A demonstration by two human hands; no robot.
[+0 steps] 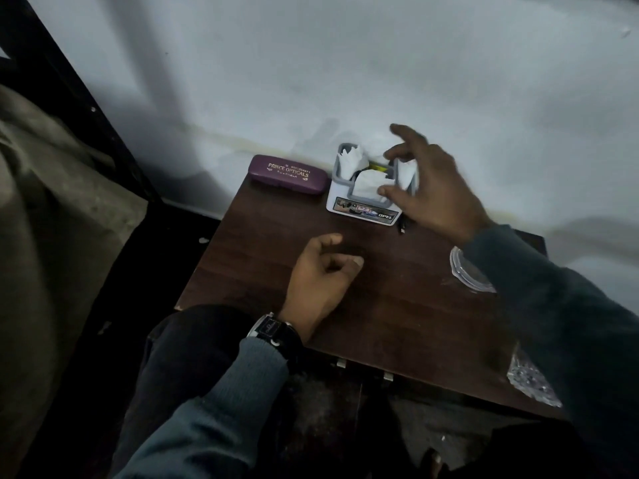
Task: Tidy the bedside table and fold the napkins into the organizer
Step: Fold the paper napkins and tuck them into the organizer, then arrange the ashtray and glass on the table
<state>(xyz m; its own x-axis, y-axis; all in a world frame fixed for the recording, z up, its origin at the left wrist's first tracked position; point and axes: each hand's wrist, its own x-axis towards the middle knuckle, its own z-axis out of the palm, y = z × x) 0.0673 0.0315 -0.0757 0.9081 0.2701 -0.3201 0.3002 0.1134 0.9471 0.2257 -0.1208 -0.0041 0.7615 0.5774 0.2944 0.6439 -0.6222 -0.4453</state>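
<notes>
Hovering right hand overlaps the organizer; left hand rests apart.

Dim room: a pale wall fills the upper frame, a dark wooden desk against it; black bed frame and beige bedding at left.

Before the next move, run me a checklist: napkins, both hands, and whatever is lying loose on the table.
1. Napkins in organizer: ok, white napkins stand in its compartments.
2. Right hand free: ok, spread above the organizer, empty.
3. Left hand free: ok, loosely curled on the table, empty.
4. Glasses case closed: ok, beside the wall.
5. Table tidied: not ok, a clear lid and crinkled plastic lie at its right side.
</notes>
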